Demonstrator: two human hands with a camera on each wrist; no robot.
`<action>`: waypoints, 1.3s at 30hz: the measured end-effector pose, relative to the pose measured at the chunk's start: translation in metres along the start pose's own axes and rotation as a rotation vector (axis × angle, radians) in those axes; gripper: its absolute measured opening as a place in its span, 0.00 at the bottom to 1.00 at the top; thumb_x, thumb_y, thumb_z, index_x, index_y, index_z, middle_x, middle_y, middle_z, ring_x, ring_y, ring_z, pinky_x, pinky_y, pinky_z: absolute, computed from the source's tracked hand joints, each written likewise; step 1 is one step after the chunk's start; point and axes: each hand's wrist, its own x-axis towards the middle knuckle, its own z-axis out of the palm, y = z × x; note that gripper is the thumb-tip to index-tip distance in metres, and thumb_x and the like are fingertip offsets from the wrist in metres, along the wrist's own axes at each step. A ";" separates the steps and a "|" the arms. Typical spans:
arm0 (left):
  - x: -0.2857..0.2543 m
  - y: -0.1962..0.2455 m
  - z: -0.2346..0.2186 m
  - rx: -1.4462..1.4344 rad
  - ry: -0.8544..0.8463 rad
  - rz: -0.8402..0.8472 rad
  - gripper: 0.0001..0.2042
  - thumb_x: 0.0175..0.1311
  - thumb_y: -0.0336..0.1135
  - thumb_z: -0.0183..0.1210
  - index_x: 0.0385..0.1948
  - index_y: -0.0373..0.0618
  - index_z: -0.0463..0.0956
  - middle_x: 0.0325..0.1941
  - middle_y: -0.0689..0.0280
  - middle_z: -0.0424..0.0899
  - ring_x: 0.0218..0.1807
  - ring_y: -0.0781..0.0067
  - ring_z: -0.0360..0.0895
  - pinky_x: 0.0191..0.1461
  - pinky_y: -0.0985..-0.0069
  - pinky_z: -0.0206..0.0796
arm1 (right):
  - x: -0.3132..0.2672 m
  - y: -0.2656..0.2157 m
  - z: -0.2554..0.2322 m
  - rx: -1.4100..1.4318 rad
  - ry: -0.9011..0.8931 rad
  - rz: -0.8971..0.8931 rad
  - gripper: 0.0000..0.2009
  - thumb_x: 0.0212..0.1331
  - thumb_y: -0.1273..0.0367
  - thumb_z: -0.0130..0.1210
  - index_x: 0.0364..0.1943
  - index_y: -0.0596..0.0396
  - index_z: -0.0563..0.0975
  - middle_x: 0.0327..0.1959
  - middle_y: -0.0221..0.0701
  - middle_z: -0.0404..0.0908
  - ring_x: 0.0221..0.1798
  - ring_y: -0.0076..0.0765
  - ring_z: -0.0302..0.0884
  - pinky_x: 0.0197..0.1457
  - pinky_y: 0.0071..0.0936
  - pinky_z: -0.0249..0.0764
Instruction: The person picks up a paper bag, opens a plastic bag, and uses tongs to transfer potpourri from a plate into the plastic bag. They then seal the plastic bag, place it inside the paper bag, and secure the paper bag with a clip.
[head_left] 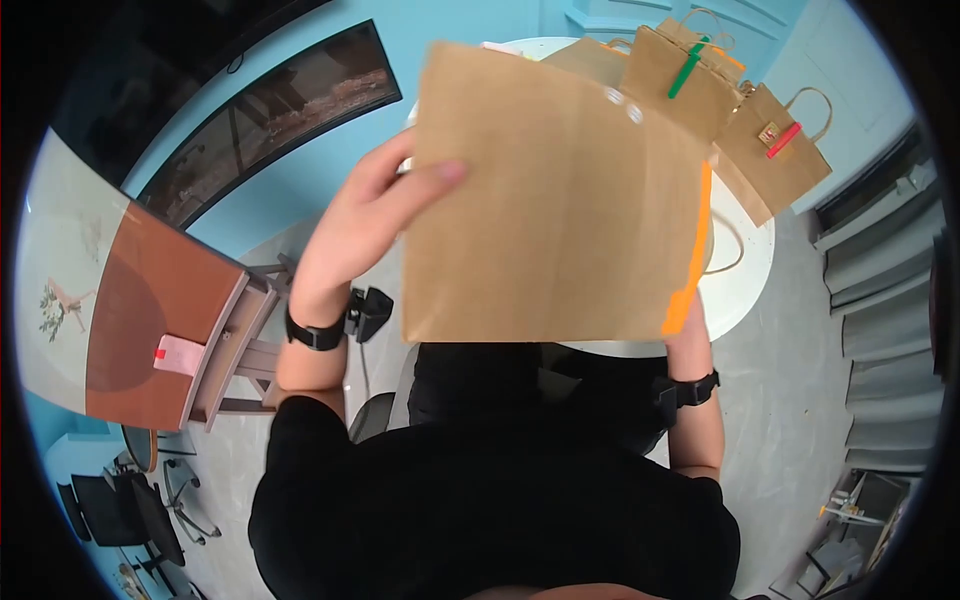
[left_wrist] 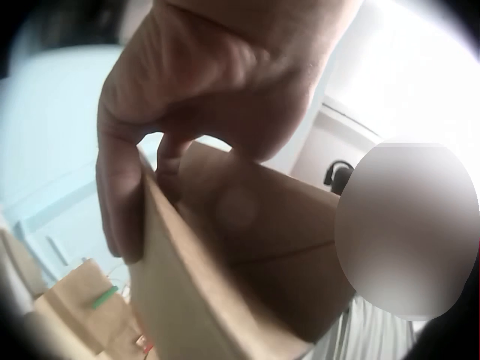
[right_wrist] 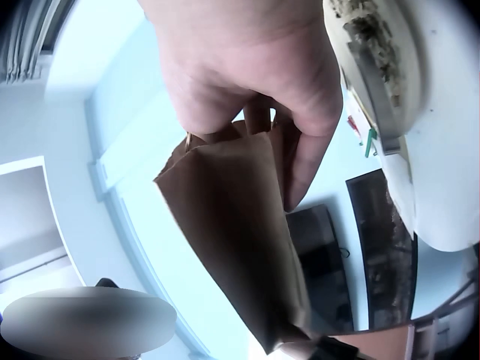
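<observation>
A brown paper bag (head_left: pixel 560 200) is held up in front of the chest, its broad face toward the head camera. An orange strip (head_left: pixel 703 240) runs along its right edge, and a cord handle (head_left: pixel 738 250) sticks out on that side. My left hand (head_left: pixel 360 215) grips the bag's left side, thumb on the near face and the other fingers behind it. In the left wrist view the left fingers (left_wrist: pixel 120 202) curl over a paper edge. My right hand (right_wrist: pixel 262 82) holds the opposite end near the handle; the bag mostly hides this hand in the head view.
Behind the held bag is a white round table (head_left: pixel 745 295). More paper bags stand on it, one with a green strip (head_left: pixel 688 70), another with a red strip (head_left: pixel 784 140). To the left are a brown-and-white table (head_left: pixel 140 300) with a pink item (head_left: pixel 180 355) and office chairs (head_left: pixel 115 510).
</observation>
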 end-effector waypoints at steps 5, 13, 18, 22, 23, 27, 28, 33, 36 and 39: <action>0.029 0.038 0.029 0.376 -0.239 0.102 0.17 0.67 0.38 0.65 0.52 0.39 0.80 0.32 0.73 0.75 0.31 0.85 0.63 0.34 0.81 0.59 | -0.011 0.023 0.014 -0.044 0.116 0.052 0.20 0.76 0.63 0.49 0.65 0.59 0.72 0.59 0.37 0.82 0.56 0.33 0.83 0.55 0.33 0.82; 0.031 0.018 0.018 0.132 -0.274 -0.014 0.15 0.71 0.32 0.61 0.55 0.37 0.79 0.40 0.73 0.84 0.35 0.91 0.74 0.39 0.87 0.65 | -0.008 0.031 0.022 -0.055 0.054 0.179 0.19 0.75 0.65 0.51 0.65 0.59 0.73 0.58 0.36 0.82 0.56 0.32 0.83 0.56 0.33 0.82; 0.020 0.005 -0.003 0.158 -0.227 -0.030 0.14 0.71 0.30 0.61 0.55 0.35 0.79 0.43 0.69 0.87 0.40 0.87 0.80 0.45 0.84 0.71 | -0.011 0.028 0.024 -0.099 0.044 0.146 0.18 0.75 0.67 0.53 0.64 0.59 0.73 0.58 0.36 0.82 0.57 0.32 0.83 0.56 0.33 0.82; 0.005 -0.027 -0.051 -0.067 -0.031 -0.068 0.14 0.69 0.27 0.61 0.53 0.31 0.79 0.44 0.63 0.88 0.42 0.81 0.84 0.47 0.81 0.74 | -0.020 -0.001 0.017 -0.107 -0.014 -0.008 0.19 0.72 0.70 0.56 0.64 0.61 0.72 0.58 0.37 0.82 0.57 0.32 0.83 0.57 0.34 0.82; -0.004 -0.029 -0.059 -0.164 0.049 -0.063 0.14 0.70 0.28 0.59 0.52 0.30 0.79 0.44 0.61 0.88 0.42 0.77 0.85 0.48 0.79 0.75 | -0.019 -0.011 0.005 -0.068 -0.033 -0.057 0.19 0.72 0.70 0.56 0.64 0.61 0.72 0.58 0.37 0.82 0.56 0.32 0.83 0.56 0.34 0.83; -0.040 -0.055 -0.086 -0.362 0.440 0.067 0.17 0.73 0.31 0.55 0.60 0.34 0.73 0.55 0.57 0.84 0.52 0.67 0.85 0.55 0.74 0.77 | -0.036 -0.061 -0.004 -0.020 0.076 -0.254 0.18 0.76 0.67 0.50 0.65 0.58 0.73 0.60 0.36 0.82 0.57 0.35 0.84 0.51 0.37 0.85; -0.047 -0.067 -0.092 -0.392 0.513 0.097 0.18 0.74 0.31 0.55 0.62 0.35 0.71 0.58 0.57 0.83 0.55 0.66 0.84 0.58 0.72 0.76 | -0.043 -0.068 -0.011 0.002 0.117 -0.297 0.19 0.76 0.66 0.48 0.66 0.57 0.73 0.60 0.35 0.82 0.57 0.36 0.84 0.51 0.38 0.85; -0.067 -0.149 -0.125 -0.494 0.808 0.167 0.21 0.77 0.28 0.52 0.69 0.39 0.63 0.67 0.55 0.77 0.63 0.60 0.79 0.65 0.63 0.75 | -0.064 -0.088 -0.026 0.084 0.093 -0.404 0.21 0.78 0.62 0.44 0.69 0.54 0.71 0.64 0.34 0.80 0.61 0.39 0.82 0.52 0.40 0.86; -0.060 -0.160 -0.115 -0.516 0.778 0.167 0.22 0.78 0.28 0.51 0.71 0.38 0.60 0.68 0.55 0.76 0.66 0.59 0.77 0.68 0.63 0.73 | -0.069 -0.086 -0.036 0.089 0.173 -0.453 0.21 0.78 0.62 0.45 0.69 0.54 0.71 0.65 0.34 0.79 0.62 0.38 0.81 0.51 0.40 0.87; -0.028 -0.175 -0.112 -0.703 0.732 0.082 0.22 0.79 0.31 0.49 0.70 0.36 0.63 0.71 0.56 0.74 0.70 0.59 0.74 0.73 0.61 0.67 | -0.072 -0.085 -0.035 0.071 0.196 -0.462 0.21 0.78 0.62 0.44 0.69 0.54 0.71 0.64 0.33 0.80 0.60 0.36 0.82 0.42 0.34 0.89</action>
